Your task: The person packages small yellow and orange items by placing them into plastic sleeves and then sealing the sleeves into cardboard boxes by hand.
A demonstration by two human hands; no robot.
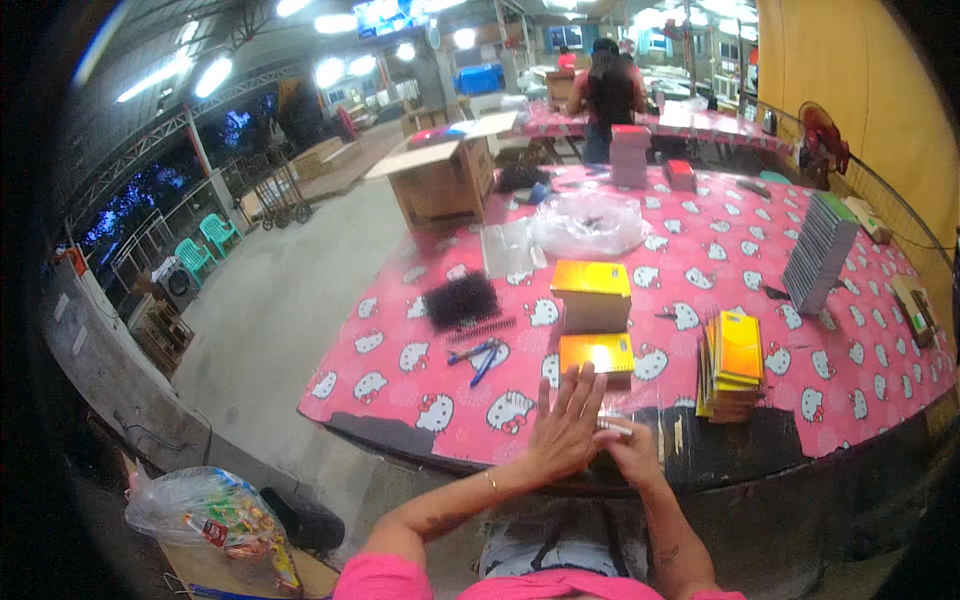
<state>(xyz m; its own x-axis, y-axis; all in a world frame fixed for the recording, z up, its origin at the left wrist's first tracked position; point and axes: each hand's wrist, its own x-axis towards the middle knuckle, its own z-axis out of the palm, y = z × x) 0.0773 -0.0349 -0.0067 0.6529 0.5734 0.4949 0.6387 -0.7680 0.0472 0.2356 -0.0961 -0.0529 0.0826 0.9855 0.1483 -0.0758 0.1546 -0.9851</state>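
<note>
My left hand [570, 425] lies flat with its fingers stretched out, the tips at the near edge of a short stack of yellow-orange notebooks [592, 352]. Close beside it, my right hand [634, 455] is closed on a slim whitish thing, partly hidden behind the left hand. A taller stack of yellow notebooks [590, 280] stands just beyond. To the right, more yellow notebooks [738, 360] sit in an uneven, fanned pile. Blue-handled pliers [482, 362] lie to the left of my hands, near a heap of black spiral binding coils [460, 302].
A pink cartoon-patterned cover [400, 385] lies over the table, its near edge worn to black. Clear plastic bags [590, 222] and a tall leaning notebook stack [820, 250] stand farther back. A cardboard box [440, 185] is at the far left. Another person [605, 95] stands beyond the table.
</note>
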